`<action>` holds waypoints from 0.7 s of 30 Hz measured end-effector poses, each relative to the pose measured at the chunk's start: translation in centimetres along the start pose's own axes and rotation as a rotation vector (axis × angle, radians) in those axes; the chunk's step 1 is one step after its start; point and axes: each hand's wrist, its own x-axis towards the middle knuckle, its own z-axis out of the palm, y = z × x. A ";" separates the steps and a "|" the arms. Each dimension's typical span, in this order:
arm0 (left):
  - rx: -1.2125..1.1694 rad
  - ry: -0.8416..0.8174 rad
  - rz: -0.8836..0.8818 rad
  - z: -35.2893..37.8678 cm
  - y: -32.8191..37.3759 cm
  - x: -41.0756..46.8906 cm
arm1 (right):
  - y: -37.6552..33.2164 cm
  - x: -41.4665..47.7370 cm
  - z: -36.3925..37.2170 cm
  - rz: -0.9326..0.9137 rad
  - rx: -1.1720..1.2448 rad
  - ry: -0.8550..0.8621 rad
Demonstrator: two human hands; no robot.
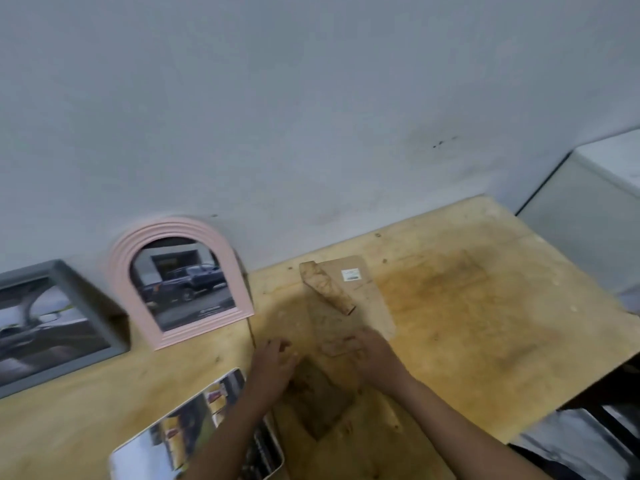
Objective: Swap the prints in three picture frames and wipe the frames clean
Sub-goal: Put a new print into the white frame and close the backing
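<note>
At the middle of the wooden table (485, 306), both hands meet over a brown wooden frame (320, 401) that lies flat in their shadow. From my feed the right hand (375, 356) has its fingers curled on a small brown strip (341, 347) at the frame's far edge and seems to pinch it. The left hand (273, 362) is curled at the frame's ten o'clock corner, but blur keeps me from telling whether it grips anything.

At twelve o'clock from the hands lies a backing board (367, 306) with its fold-out stand (327, 287) uppermost. At seven o'clock a loose print (166, 438) lies partly under the left forearm. At ten o'clock a pink arched frame (173, 226) leans on the wall, with a grey frame (62, 268) beside it at nine.

I judge the wooden frame light and stiff, best taken by its two long outer edges. The board looks thin, so I would lift it flat by the sides and never by the stand, whose hinge seems weak. The print looks glossy, easy to crease or smudge; I would hold it by the margins only.
</note>
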 end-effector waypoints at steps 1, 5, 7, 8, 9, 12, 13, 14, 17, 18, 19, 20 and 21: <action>-0.034 -0.024 -0.029 0.9 1.2 0.7 | 1.4 0.4 -1.1 0.087 0.012 0.062; 0.007 -0.094 -0.100 3.9 4.1 2.8 | 5.8 1.8 -3.9 0.401 0.234 0.197; 0.034 -0.082 -0.164 5.0 5.1 3.5 | 6.6 2.2 -4.7 0.488 0.371 0.189; 0.030 -0.048 -0.191 5.2 5.3 3.7 | 6.9 2.3 -4.8 0.515 0.416 0.183; 0.000 -0.011 -0.221 5.5 5.6 3.9 | 7.0 2.5 -4.8 0.537 0.446 0.175; -0.194 0.052 -0.290 5.9 6.2 3.9 | 7.4 3.3 -4.5 0.595 0.501 0.157; -0.246 0.063 -0.303 6.0 6.3 4.0 | 7.4 3.7 -4.5 0.607 0.488 0.153; -0.269 0.068 -0.324 6.0 6.6 4.1 | 7.4 4.2 -4.6 0.615 0.462 0.144; -0.289 0.075 -0.378 6.2 6.5 5.1 | 7.3 4.9 -5.0 0.641 0.402 0.070; -0.292 0.057 -0.391 6.1 6.5 5.4 | 7.4 4.9 -5.0 0.653 0.414 0.036; -0.295 0.039 -0.394 6.2 6.4 5.7 | 7.5 4.9 -5.0 0.662 0.454 0.007; -0.299 0.026 -0.403 6.2 6.2 5.8 | 7.6 4.7 -5.0 0.664 0.517 -0.020; -0.319 0.035 -0.410 6.1 6.1 5.8 | 7.9 4.5 -5.1 0.662 0.597 -0.043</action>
